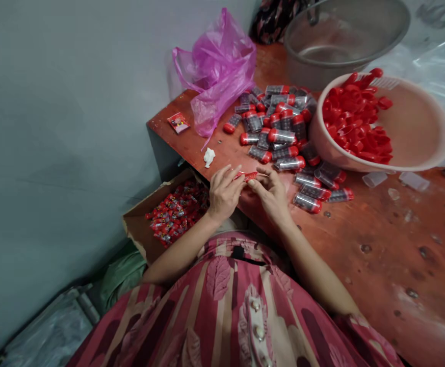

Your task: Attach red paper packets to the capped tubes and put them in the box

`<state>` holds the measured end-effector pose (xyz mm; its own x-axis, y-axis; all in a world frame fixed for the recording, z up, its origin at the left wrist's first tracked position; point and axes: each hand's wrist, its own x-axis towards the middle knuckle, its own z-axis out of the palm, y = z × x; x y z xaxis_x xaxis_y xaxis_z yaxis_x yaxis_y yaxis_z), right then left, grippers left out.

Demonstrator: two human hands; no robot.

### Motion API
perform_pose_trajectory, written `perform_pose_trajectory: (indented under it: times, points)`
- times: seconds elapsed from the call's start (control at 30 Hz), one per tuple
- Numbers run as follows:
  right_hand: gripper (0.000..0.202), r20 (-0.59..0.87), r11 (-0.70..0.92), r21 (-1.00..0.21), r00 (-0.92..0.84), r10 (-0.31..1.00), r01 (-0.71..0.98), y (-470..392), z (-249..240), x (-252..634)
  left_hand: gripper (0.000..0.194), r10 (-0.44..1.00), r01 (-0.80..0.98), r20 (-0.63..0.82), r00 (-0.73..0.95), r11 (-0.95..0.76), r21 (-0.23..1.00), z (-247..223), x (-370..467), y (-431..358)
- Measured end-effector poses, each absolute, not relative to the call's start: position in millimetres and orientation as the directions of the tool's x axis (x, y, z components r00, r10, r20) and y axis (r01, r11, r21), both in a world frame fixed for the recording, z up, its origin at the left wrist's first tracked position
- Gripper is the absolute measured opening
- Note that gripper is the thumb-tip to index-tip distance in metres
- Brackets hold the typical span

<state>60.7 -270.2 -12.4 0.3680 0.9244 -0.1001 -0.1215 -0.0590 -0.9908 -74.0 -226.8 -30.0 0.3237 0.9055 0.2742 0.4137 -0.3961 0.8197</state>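
While left hand and right hand are pinching a red piece near frame centre, its long axis is running roughly left-right between them, neither sitting nearer.

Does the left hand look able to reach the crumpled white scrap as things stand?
Probably yes: the white scrap lies on the table just beyond the left hand, nothing visible between them, though that hand holds a small red item.

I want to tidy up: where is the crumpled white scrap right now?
In the head view, just left of centre, the white scrap lies on the red table near its edge, between the left hand and the purple bag.
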Motion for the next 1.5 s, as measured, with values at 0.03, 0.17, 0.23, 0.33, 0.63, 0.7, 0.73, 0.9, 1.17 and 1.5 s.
perform_pose_trajectory:
  times: [0.03,0.17,0.23,0.33,0.63,0.7,0.73,0.9,1.17,1.5]
  points:
    - [0.036,-0.104,-0.046,-0.985,0.365,0.925,-0.163,-269.0,-11.8,61.4,0.022,0.914,0.358,0.251,0.32,-0.362,0.861,-23.3,-72.6,-229.3]
    - [0.035,-0.124,-0.053,-0.975,0.329,0.936,-0.215,-272.7,-10.9,70.4,0.033,0.959,0.068,-0.051,0.279,0.033,0.997,-8.8,-69.1,-233.0]
    - [0.037,-0.139,-0.093,-0.98,0.277,0.951,-0.175,-278.1,-11.0,78.1,0.026,0.892,0.018,-0.238,0.385,0.25,0.968,-10.3,-66.9,-232.4]
    - [0.033,-0.102,-0.118,-0.992,0.258,0.961,0.045,-290.7,-5.5,94.4,0.025,0.78,0.031,-0.393,0.487,0.435,0.9,-16.4,-62.3,-233.2]
    - [0.031,-0.037,-0.513,-0.11,0.512,0.858,0.852,-340.6,28.9,142.3,0.027,0.709,-0.149,-0.549,0.442,0.662,0.735,-13.1,-48.2,-241.5]
    - [0.029,-0.032,-0.379,-0.086,0.378,0.925,0.921,-346.0,19.2,141.1,0.025,0.682,-0.22,-0.573,0.454,0.709,0.669,-11.3,-45.4,-241.7]
    - [0.028,-0.022,-0.272,-0.114,0.272,0.962,0.955,-348.7,12.6,140.3,0.023,0.67,-0.257,-0.584,0.459,0.729,0.635,-10.5,-44.7,-241.4]
    - [0.03,0.09,0.176,-0.415,-0.152,0.984,0.892,-369.3,-14.6,141.2,0.017,0.66,-0.415,-0.604,0.447,0.751,0.514,-7.4,-45.7,-239.0]
    - [0.051,0.042,-0.466,-0.432,0.534,0.845,0.772,-362.3,-11.9,118.7,0.013,0.67,-0.479,-0.596,0.442,0.738,0.475,-8.9,-39.7,-243.4]
    - [0.032,-0.219,-0.359,-0.895,0.442,0.87,0.264,-349.2,-2.1,98.4,0.01,0.743,-0.537,-0.569,0.351,0.658,0.528,-5.3,-48.1,-242.6]
